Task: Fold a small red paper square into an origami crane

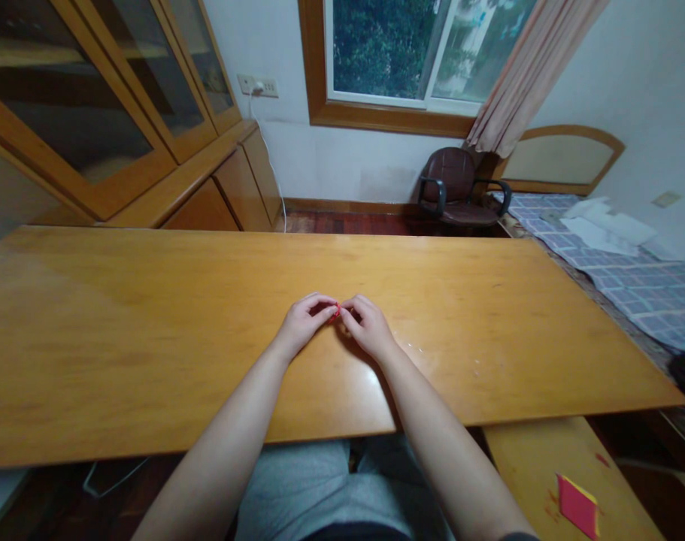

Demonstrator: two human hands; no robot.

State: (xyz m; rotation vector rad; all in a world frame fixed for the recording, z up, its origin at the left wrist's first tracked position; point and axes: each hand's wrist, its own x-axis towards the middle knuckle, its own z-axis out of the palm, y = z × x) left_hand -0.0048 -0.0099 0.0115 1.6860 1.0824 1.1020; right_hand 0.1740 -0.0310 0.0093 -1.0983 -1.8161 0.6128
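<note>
Both hands [307, 321] [368, 323] in a pinch on a small red item [337, 311], wooden table [150, 338] beneath, window [384, 49] ahead.

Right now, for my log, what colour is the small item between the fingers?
The small item is red, in the head view.

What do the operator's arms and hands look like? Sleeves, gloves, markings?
Left hand and right hand: ungloved, five-fingered, no visible jewellery or markings. Forearms bare, no cables. Dark edge low on the right arm, possibly a sleeve.
</note>
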